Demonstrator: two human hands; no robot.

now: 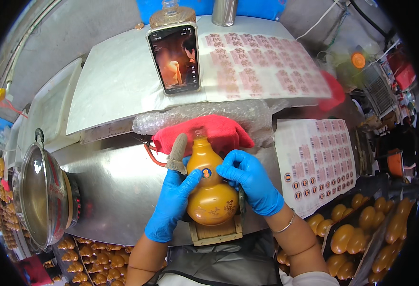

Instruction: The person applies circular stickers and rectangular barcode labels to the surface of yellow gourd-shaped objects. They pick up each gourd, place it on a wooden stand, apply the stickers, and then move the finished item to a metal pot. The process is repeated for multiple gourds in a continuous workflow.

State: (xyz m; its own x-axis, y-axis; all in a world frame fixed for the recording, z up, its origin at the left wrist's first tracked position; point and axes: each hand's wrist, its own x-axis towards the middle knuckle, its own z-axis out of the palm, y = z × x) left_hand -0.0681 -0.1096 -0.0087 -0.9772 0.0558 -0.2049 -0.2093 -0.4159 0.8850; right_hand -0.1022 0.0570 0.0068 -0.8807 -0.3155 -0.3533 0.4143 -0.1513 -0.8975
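A glossy amber gourd-shaped bottle (212,200) leans over a small wooden stand (219,232), its neck resting on a red cloth (223,128). My left hand (171,198), in a blue glove with a grey cloth cover on one finger, grips the bottle's left side. Its thumb presses beside a small round dark sticker (206,173) on the upper bulb. Reddish printed marks show on the lower bulb. My right hand (253,178), also gloved in blue, has its fingers curled in a pinch at the upper bulb's right side. Anything between those fingertips is too small to tell.
A phone (176,59) stands against a glass jar (171,16). Sticker sheets lie behind (266,93) and to the right (290,205). A metal pan (40,195) sits at left. Bubble wrap (147,123) borders the red cloth. Amber gourds (347,238) fill crates at lower right.
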